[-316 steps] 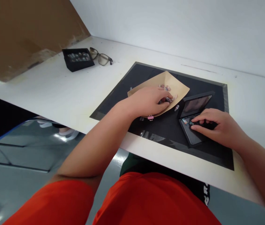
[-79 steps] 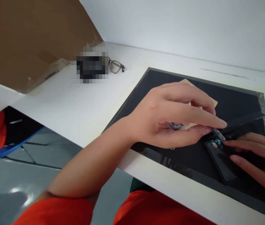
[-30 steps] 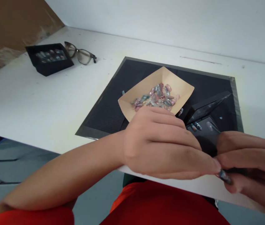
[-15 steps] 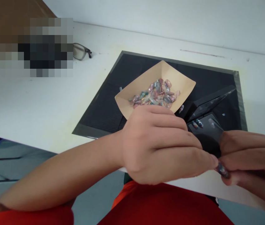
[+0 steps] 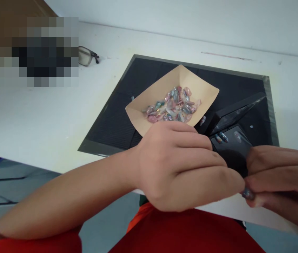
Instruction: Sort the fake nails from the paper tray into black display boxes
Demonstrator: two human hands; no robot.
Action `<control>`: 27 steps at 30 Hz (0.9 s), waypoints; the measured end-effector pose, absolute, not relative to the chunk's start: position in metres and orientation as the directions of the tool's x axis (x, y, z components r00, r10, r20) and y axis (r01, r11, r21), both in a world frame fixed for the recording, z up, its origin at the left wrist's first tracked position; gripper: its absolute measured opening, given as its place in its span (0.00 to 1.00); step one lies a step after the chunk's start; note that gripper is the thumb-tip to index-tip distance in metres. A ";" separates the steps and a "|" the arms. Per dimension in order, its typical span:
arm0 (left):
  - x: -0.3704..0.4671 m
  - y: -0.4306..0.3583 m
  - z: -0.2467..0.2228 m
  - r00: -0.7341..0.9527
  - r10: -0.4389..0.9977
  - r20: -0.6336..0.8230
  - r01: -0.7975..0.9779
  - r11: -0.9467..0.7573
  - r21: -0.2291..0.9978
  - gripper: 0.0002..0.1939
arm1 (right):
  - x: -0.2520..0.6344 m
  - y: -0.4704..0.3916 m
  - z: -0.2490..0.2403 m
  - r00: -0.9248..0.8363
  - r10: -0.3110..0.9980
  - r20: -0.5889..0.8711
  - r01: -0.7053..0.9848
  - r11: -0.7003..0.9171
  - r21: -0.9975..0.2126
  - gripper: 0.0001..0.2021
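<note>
We held a small, glossy false nail (image 5: 248, 194) near the close edge of the white counter (image 5: 33, 123), pinched where our two hands met. The fingers of our left hand (image 5: 180, 165) were curled closed, the leading tip against the nail; thumb and forefinger of our right hand (image 5: 280, 179) were closed on it too, part of the grip hidden. Beyond, a tan paper tray (image 5: 205, 88) of pink and teal nails (image 5: 173, 103) sat on a black mat (image 5: 117, 123), beside an open black case (image 5: 230, 151), its lid tilted up. Eyeglasses (image 5: 97, 60) lay at far left.
</note>
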State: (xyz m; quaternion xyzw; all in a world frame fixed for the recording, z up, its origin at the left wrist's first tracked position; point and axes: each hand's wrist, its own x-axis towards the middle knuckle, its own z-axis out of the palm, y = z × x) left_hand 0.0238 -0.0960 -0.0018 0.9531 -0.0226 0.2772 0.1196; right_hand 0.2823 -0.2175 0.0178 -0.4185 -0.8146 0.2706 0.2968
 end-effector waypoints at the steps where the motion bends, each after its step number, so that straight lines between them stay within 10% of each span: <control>1: 0.024 -0.096 -0.002 0.841 0.021 0.540 -0.109 -0.972 0.207 0.09 | 0.281 -0.219 0.017 -0.456 0.852 0.257 0.531 0.492 -0.690 0.07; 27: 0.030 -0.091 -0.010 0.826 0.011 0.564 -0.059 -0.993 0.106 0.06 | 0.275 -0.229 0.002 -0.206 0.937 0.283 0.720 0.341 -0.605 0.04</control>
